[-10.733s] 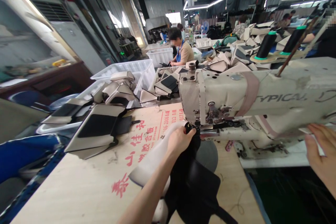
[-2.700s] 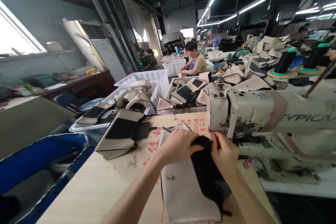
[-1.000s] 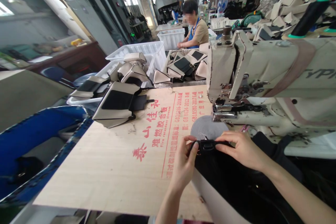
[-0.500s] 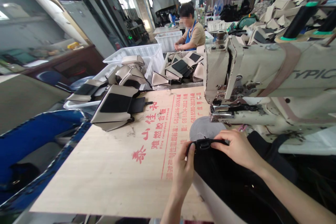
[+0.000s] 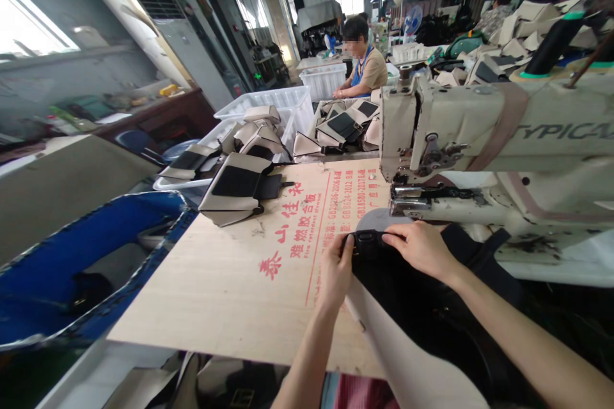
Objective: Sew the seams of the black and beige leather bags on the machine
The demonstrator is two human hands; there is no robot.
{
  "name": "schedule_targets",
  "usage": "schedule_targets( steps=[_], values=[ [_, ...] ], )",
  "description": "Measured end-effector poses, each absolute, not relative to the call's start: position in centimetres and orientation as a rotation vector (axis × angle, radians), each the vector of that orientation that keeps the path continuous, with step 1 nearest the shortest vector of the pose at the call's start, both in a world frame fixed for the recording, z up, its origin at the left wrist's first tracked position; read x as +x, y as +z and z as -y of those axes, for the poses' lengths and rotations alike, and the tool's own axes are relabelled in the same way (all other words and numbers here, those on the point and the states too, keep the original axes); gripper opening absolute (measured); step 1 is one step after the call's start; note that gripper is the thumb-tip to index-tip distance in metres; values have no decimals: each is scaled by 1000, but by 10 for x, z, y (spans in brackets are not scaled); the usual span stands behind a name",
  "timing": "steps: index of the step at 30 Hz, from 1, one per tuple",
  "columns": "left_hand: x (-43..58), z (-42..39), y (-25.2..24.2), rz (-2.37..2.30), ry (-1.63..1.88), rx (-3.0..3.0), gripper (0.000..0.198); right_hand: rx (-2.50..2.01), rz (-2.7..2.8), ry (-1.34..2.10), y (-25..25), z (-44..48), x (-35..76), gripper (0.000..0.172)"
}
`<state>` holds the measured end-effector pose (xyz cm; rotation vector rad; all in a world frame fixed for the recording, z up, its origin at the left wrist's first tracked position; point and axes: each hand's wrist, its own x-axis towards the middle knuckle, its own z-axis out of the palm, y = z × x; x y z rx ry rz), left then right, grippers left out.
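A black and beige bag [image 5: 407,294] is held up between my hands, its dark inside facing me. My left hand [image 5: 337,268] pinches the left end of its top edge, thumb on the near side. Farther right, my right hand [image 5: 422,248] grips the same edge between thumb and fingers. Between them a small black buckle-like piece [image 5: 368,238] sits on the edge. Just behind is a grey round pad [image 5: 384,220], partly covered by the bag. The sewing machine [image 5: 432,134] stands beyond my right hand, its arm apart from the bag.
A finished-looking beige and black bag [image 5: 237,185] lies on the plywood board [image 5: 192,294]. White crates [image 5: 300,108] of similar bags stand behind it. At left is a blue-lined bin [image 5: 110,287]. A co-worker [image 5: 369,67] sits farther back. Black thread cones [image 5: 551,45] top the machine.
The view has swung left, so the surroundings appear farther right. Both hands keep hold of the bag's edge, which has tilted to show more of its beige side; my right hand's fingers have drawn closer together.
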<state>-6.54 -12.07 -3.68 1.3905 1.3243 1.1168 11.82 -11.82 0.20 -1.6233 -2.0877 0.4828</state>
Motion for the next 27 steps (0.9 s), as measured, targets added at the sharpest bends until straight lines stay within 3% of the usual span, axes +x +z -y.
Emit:
schedule_targets(
  steps=[7, 18, 21, 27],
  values=[
    [-94, 131, -14, -1621, 1324, 1412, 25, -1504, 2138, 360, 20, 114, 79, 25],
    [-137, 142, -59, -1415, 1373, 1196, 30, -1359, 2330, 546, -7, 92, 47, 14],
    [-144, 158, -47, -1402, 1332, 1438, 27, -1297, 2342, 391, -10, 108, 46, 7],
    [-143, 194, -5, -1244, 1103, 2003, 28, -1066, 2224, 40, -8, 162, 66, 24]
  ],
)
